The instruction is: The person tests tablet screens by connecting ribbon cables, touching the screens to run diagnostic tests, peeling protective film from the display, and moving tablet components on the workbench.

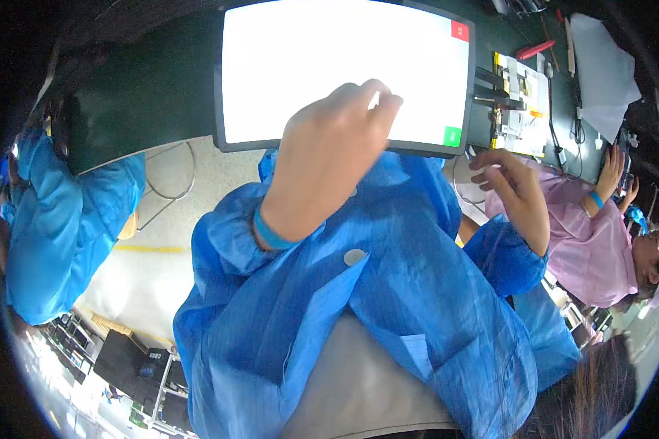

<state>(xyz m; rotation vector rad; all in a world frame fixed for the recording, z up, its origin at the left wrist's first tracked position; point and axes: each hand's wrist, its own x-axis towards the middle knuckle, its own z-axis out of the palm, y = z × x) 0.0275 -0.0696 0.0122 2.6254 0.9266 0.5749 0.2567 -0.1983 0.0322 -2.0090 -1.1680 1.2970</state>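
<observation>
A screen in a dark frame stands before me, bright white with a small red square at its upper right and a green one at its lower right. In front of the screen, my left hand has its fingers curled in, with a small bright gap between them; whether they hold anything is hidden. Whether it touches the screen, I cannot tell. My right hand is beyond the screen's lower right corner, fingers bent loosely and apart, apparently holding nothing.
Right of the screen lies a yellow-edged board with tape on it, beside a red tool, cables and a translucent sheet. A co-worker in pink sits at right, another in blue at left.
</observation>
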